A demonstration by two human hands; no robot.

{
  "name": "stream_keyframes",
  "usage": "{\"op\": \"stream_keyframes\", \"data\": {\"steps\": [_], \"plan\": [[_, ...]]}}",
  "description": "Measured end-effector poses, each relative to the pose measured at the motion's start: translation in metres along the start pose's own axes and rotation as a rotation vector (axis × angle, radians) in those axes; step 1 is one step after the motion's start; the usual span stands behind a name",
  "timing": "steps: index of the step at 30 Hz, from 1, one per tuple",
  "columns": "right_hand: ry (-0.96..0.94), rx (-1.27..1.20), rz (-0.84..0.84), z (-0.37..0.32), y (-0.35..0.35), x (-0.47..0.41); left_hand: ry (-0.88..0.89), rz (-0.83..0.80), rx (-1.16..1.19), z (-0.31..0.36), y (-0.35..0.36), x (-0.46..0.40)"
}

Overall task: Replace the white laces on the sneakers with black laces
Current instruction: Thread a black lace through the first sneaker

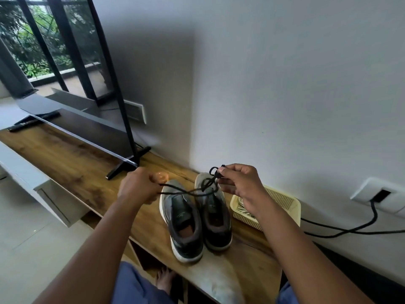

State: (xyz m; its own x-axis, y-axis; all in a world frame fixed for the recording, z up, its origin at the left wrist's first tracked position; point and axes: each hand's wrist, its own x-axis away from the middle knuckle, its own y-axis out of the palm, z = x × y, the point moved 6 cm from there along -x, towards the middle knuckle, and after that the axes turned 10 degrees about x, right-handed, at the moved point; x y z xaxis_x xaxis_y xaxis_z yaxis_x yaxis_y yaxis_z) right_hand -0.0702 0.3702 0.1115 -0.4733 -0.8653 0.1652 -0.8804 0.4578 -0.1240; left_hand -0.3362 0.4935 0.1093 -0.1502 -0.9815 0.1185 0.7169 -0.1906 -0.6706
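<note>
From my head view, my left hand (140, 187) pinches one end of the thin black cord lace (186, 192) and my right hand (237, 185) pinches its tangled part, above the grey-green fabric sneakers (197, 218) on the wooden shelf top (72, 167). I judge I should keep the span taut and tease the loops free before threading. White laces seem to lie in the pale yellow perforated plastic basket (282, 201).

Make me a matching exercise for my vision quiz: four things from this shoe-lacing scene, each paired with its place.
Things:
1. thin black shoelace
2. pale yellow perforated plastic basket
3. pair of dark grey sneakers
4. black remote control

Places:
A. far left on the wooden shelf
B. right of the sneakers
C. stretched between left hand and right hand
D. below both hands

Pairs: 1-C, 2-B, 3-D, 4-A
</note>
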Motion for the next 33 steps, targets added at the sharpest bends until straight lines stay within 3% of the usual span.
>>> {"op": "stream_keyframes", "data": {"steps": [3, 6, 8, 11, 14, 17, 22, 25, 33], "plan": [[-0.027, -0.013, 0.012, -0.003, -0.002, -0.001, -0.044, -0.082, -0.224, -0.01, -0.001, -0.006], [-0.074, -0.02, -0.045, -0.008, -0.001, -0.001, -0.067, -0.056, -0.39, -0.011, -0.009, -0.009], [-0.1, -0.039, -0.129, -0.01, 0.003, -0.001, 0.015, -0.065, -0.419, -0.004, -0.007, -0.011], [-0.129, -0.012, -0.23, -0.011, 0.011, -0.004, 0.254, -0.136, -0.068, 0.022, 0.012, -0.007], [-0.149, 0.019, -0.259, -0.011, 0.019, -0.008, 0.342, -0.392, 0.346, 0.052, 0.043, 0.008], [-0.153, -0.001, -0.228, -0.009, 0.02, -0.014, 0.395, -0.583, 0.389, 0.066, 0.075, 0.019], [-0.103, -0.072, -0.188, -0.007, 0.013, -0.022, 0.372, -0.598, 0.355, 0.064, 0.091, 0.012], [-0.112, 0.015, -0.205, -0.007, 0.016, -0.023, 0.2, -0.606, 0.522, 0.059, 0.098, 0.004], [-0.12, 0.221, -0.387, 0.005, 0.049, -0.018, 0.035, -0.393, 1.005, 0.065, 0.098, -0.017]]}}
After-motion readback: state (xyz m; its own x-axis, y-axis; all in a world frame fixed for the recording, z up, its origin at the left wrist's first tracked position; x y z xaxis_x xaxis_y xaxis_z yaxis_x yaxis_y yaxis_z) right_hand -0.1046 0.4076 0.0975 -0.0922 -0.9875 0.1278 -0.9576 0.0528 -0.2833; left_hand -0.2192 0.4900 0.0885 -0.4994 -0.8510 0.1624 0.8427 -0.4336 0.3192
